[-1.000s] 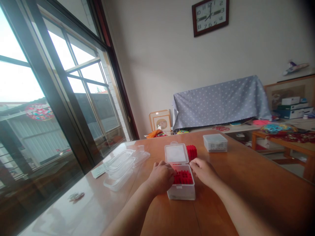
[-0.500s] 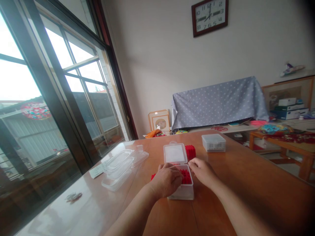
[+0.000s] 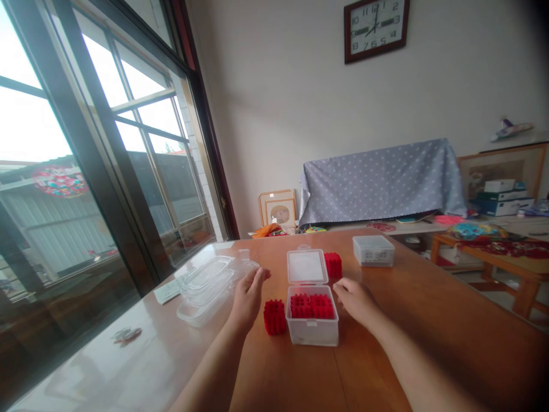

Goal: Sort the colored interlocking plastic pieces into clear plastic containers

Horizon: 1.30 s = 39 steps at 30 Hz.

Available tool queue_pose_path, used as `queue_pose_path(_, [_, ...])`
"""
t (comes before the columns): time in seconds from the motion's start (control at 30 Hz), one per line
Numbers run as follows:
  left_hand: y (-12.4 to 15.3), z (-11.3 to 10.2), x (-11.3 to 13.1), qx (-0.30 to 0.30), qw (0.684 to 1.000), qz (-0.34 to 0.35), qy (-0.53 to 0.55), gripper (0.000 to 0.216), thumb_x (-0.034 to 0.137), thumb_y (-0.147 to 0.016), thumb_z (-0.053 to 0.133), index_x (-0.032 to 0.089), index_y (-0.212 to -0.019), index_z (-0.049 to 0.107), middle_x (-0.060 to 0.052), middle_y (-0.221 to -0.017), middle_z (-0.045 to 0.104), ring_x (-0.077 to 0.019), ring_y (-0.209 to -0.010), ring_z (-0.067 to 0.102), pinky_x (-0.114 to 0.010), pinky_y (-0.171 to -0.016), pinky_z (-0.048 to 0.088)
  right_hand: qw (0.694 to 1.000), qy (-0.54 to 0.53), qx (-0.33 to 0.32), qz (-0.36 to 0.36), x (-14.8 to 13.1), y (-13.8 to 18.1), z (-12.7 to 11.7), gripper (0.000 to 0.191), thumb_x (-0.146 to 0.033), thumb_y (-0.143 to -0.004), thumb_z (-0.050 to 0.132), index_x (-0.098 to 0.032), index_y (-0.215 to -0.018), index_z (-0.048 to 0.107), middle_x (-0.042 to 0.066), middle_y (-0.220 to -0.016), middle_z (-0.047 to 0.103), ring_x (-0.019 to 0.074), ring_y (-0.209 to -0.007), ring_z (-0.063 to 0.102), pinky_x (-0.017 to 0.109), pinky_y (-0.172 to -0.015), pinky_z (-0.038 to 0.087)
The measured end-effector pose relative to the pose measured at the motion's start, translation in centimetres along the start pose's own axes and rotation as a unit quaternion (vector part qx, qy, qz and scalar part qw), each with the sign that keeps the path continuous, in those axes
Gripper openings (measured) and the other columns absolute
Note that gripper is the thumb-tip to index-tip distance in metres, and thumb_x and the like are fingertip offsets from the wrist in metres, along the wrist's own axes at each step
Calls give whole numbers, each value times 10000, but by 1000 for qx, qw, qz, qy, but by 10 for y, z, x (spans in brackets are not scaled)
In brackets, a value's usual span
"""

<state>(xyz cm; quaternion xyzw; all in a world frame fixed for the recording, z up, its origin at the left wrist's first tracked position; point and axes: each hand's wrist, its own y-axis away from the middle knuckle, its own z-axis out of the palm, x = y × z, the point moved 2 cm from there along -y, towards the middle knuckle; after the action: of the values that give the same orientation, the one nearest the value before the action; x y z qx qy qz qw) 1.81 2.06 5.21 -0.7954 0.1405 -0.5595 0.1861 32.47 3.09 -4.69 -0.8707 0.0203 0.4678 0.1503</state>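
Note:
A clear plastic box (image 3: 312, 332) stands on the table with its hinged lid (image 3: 306, 266) tipped back. Red interlocking plastic pieces (image 3: 312, 306) fill part of its inside. My left hand (image 3: 249, 297) is raised to the left of the box, holding nothing, with its fingers extended. Just below it, a block of red pieces (image 3: 274, 317) sits beside the box's left wall. My right hand (image 3: 357, 298) is by the box's back right corner, its fingers curled in with nothing visible in them. Behind the lid stands another red block (image 3: 333, 265).
Stacked clear plastic containers and lids (image 3: 208, 289) lie on the left of the wooden table (image 3: 386, 366). A second lidded clear box (image 3: 373, 252) stands at the back right. Near the left edge are a small shiny packet (image 3: 127, 336) and a pale card (image 3: 167, 292).
My left hand has come out of the box and moved left and up, uncovering the red pieces inside and the block beside it. My right hand has shifted slightly right.

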Motion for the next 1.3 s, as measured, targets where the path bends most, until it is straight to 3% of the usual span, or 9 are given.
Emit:
queue_pose_path(0.13, [-6, -2, -32, 81, 989, -83, 91, 534, 648, -925, 493, 160, -989, 701, -110, -1000, 767, -254, -964, 704, -370, -834, 503, 1000, -6, -23, 4, 15, -4, 11, 347, -453, -916, 468, -210, -760, 661, 17, -672, 691, 163, -623, 618, 247, -559, 397])
queue_pose_path(0.27, [-7, 4, -55, 116, 972, -122, 163, 584, 710, -859, 546, 154, -927, 708, -132, -945, 768, -256, -896, 706, -343, -762, 473, 999, -11, -43, 12, 28, -10, 19, 369, -515, -892, 492, -210, -728, 619, -4, -604, 641, 158, -561, 586, 248, -525, 381])
queue_pose_path(0.47, [1, 4, -75, 86, 955, -176, 223, 538, 685, -830, 600, 159, -879, 699, -132, -913, 763, -249, -868, 689, -339, -741, 449, 996, -61, -42, 51, 28, -8, 18, 380, -568, -878, 509, -216, -768, 603, -21, -605, 628, 153, -535, 564, 257, -531, 406])
queue_pose_path(0.67, [0, 3, -77, 55, 929, -241, 276, 497, 645, -835, 592, 162, -901, 691, -131, -951, 763, -239, -880, 687, -327, -731, 443, 995, -72, 11, 66, 18, 2, 12, 429, -623, -879, 512, -214, -785, 602, -27, -604, 608, 155, -527, 560, 262, -529, 421])
queue_pose_path(0.93, [2, 6, -75, 22, 932, -255, 256, 572, 681, -806, 611, 138, -955, 711, -165, -994, 762, -247, -882, 689, -325, -718, 440, 988, -126, 54, 68, 26, 8, 14, 470, -649, -895, 495, -203, -901, 644, -24, -627, 626, 163, -534, 581, 267, -541, 439])
queue_pose_path(1.1, [1, 6, -76, 11, 942, -242, 234, 643, 726, -774, 619, 122, -971, 718, -182, -993, 760, -265, -873, 696, -333, -705, 441, 996, -9, 93, 12, 16, 10, 14, 443, -588, -935, 419, -214, -803, 617, 5, -667, 662, 186, -623, 628, 269, -594, 448])
queue_pose_path(1.3, [0, 6, -80, 5, 947, -235, 219, 615, 712, -773, 623, 135, -961, 726, -162, -977, 767, -253, -851, 702, -329, -704, 451, 990, 81, 109, -24, 6, 22, 7, 267, -414, -921, 475, -230, -823, 641, 24, -790, 694, 208, -764, 636, 291, -688, 427])
